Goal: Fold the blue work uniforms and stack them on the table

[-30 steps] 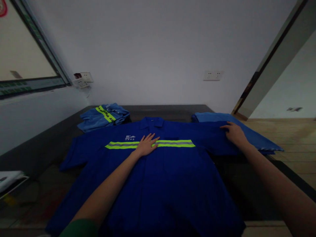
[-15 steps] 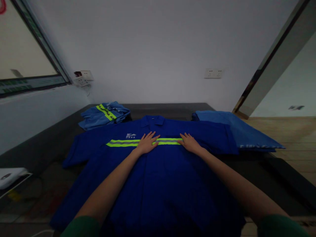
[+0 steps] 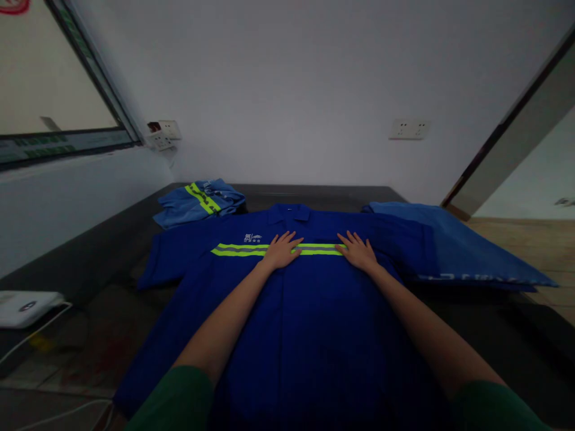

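Observation:
A dark blue work shirt (image 3: 309, 323) lies spread flat, front up, on a dark table (image 3: 112, 251). A yellow and grey reflective stripe (image 3: 238, 249) runs across its chest. My left hand (image 3: 282, 249) rests flat on the stripe near the shirt's middle, fingers stretched out. My right hand (image 3: 358, 251) lies flat on the stripe's right end, fingers spread. Neither hand holds anything.
A folded lighter blue garment with a yellow stripe (image 3: 200, 201) sits at the table's back left. Another blue garment (image 3: 453, 248) lies spread at the right. A white device with a cable (image 3: 27, 302) is at the left. Wall sockets (image 3: 408, 129) are behind.
My right hand has left the shirt's right sleeve and come to rest flat on the chest stripe. My left hand stays on the stripe. The view has shifted slightly left.

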A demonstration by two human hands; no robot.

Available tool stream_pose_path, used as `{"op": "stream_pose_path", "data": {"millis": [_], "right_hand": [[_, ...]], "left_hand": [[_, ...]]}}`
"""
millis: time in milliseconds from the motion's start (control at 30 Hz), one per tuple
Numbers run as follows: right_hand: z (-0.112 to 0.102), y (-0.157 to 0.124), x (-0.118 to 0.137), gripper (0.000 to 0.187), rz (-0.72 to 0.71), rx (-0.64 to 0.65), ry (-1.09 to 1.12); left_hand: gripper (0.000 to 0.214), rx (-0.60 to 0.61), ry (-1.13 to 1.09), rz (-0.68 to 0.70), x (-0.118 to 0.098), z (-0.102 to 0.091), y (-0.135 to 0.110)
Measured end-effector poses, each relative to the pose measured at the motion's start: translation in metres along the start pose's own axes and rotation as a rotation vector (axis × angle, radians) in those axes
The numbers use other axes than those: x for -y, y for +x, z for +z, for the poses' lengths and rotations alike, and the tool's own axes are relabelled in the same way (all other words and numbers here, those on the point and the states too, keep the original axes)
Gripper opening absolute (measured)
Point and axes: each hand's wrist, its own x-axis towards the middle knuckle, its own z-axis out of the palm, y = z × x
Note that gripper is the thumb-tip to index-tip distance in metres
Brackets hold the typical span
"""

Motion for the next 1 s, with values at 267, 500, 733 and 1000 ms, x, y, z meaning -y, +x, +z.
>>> {"op": "stream_pose_path", "data": {"millis": [267, 500, 733, 1000], "right_hand": [[-0.003, -0.004, 0.002, 0.058, -0.014, -0.061, 0.009], [-0.027, -0.006, 0.085, 0.042, -0.265, -0.310, 0.036], [-0.042, -0.019, 0.279, 0.034, -0.644, -0.176, 0.267], [-0.001, -0.047, 0.436, 0.063, -0.696, 0.075, 0.219]], "left_hand": [[0.034, -0.336, -0.257, 0.024, -0.009, -0.065, -0.095], [0.038, -0.497, -0.380, -0.512, 0.017, -0.127, -0.304], [0.042, -0.724, -0.453, -0.954, 0.020, -0.050, -0.435], [0.062, -0.483, -0.773, -1.022, 0.002, 0.063, -0.438]]}}
